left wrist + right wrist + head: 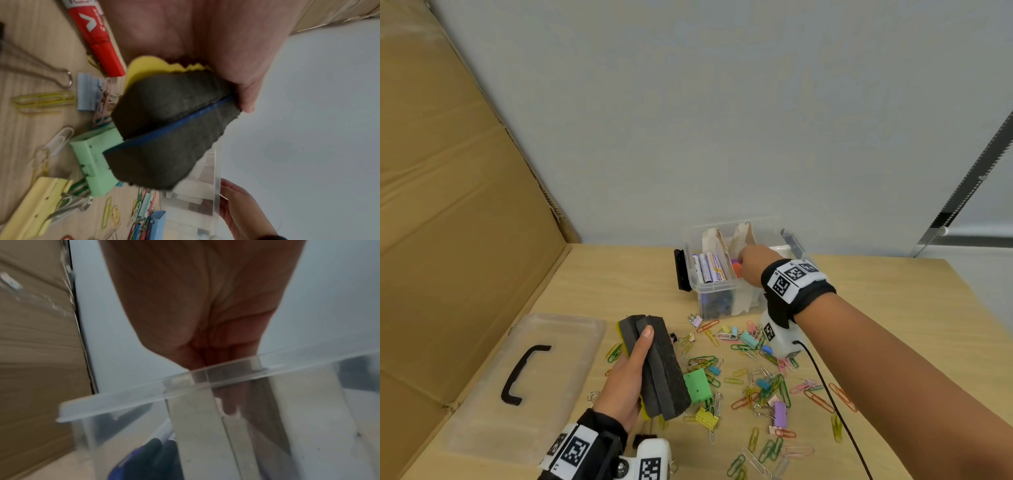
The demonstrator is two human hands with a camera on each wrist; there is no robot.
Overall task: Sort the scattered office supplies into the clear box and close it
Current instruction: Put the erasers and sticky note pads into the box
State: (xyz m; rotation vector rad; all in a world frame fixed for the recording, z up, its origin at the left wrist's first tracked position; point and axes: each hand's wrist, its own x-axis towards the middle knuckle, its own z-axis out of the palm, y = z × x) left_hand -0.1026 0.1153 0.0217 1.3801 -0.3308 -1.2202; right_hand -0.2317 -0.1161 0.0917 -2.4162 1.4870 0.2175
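My left hand (626,377) grips two dark felt board erasers (657,370) stacked together, lifted a little above the desk. The left wrist view shows one eraser backed in yellow and the other in blue (174,129). The clear box (715,286) stands open at the back of the desk, split by cardboard dividers (717,240), with markers (707,267) in its left compartment. My right hand (755,265) reaches into the middle compartment. In the right wrist view its fingers (230,410) point straight down behind the box rim (123,399), and I see nothing between them.
The clear lid (524,377) with a black handle lies at the left. Several coloured paper clips and binder clips (756,377) are strewn between me and the box, among them a large green clip (697,383). A red marker (96,37) lies under my left hand. Cardboard walls off the left.
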